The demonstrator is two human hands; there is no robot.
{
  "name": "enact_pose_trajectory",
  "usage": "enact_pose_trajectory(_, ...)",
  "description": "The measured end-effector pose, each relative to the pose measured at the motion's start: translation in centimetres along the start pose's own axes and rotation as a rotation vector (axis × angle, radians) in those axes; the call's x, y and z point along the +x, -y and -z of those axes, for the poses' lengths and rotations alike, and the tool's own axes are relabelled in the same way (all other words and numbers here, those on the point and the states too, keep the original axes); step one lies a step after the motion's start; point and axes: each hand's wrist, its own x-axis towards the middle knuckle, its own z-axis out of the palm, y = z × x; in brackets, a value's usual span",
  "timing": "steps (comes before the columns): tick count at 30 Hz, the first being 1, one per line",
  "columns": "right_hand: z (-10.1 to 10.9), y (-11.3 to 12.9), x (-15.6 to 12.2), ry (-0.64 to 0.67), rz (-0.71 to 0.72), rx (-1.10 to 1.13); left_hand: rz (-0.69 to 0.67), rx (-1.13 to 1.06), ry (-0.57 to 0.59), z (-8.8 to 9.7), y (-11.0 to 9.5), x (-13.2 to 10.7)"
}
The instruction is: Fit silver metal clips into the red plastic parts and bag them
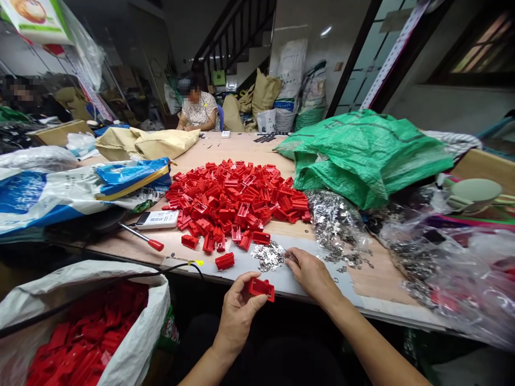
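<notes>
My left hand [240,308] grips a red plastic housing [261,289] between thumb and fingers, just off the table's front edge. Its hollow side faces up toward me. My right hand [308,271] is closed in a pinch at the right side of a small pile of flat silvery metal pieces [267,256]. Something thin and dark shows at its fingertips, too small to name. One loose red housing [224,261] lies near the table edge, left of the metal pieces. Behind them spreads a large heap of similar red housings [237,195].
A white sack [159,308] of red parts stands at lower left. Clear bags of metal pieces [338,222] and a green sack [362,153] lie to the right. A red-tipped lever [155,244] and a white box [159,219] sit at left. Across the table sits a person [200,110].
</notes>
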Motion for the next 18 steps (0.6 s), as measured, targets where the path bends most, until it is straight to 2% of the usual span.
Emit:
enact_pose_trajectory(9,0.2,0.5,-0.2,-0.011,0.029,-0.021,0.011,0.001,-0.013,0.3,-0.1,0.1)
enact_pose_trajectory(15,1.2,0.8,-0.8,-0.039,-0.034,0.113,-0.010,-0.048,0.001,0.2,-0.1,0.6)
enact_pose_trajectory(18,1.6,1.6,-1.3,-0.051,-0.039,0.260,-0.060,-0.073,-0.018,-0.2,-0.5,1.0)
